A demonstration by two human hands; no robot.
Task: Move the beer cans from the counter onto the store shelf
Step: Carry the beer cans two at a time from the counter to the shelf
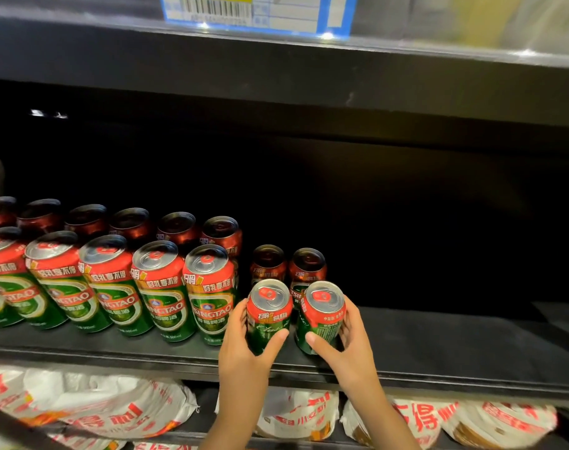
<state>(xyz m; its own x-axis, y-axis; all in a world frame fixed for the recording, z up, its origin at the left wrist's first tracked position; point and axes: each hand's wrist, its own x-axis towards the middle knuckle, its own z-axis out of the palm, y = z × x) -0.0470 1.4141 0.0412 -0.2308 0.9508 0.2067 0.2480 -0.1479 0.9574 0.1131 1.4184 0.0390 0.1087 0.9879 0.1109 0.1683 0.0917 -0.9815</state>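
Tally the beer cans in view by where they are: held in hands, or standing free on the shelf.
Cans held, one in the left hand and one in the right hand: 2
Cans standing free on the shelf: 13
Total: 15

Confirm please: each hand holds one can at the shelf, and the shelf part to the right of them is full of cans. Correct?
Not quite. In the head view the left hand and right hand each hold a can, but the shelf to their right is bare.

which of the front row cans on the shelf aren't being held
The five tall red-and-green Tsingtao cans left of the hands stand free. The two shorter cans sit in the left hand and right hand.
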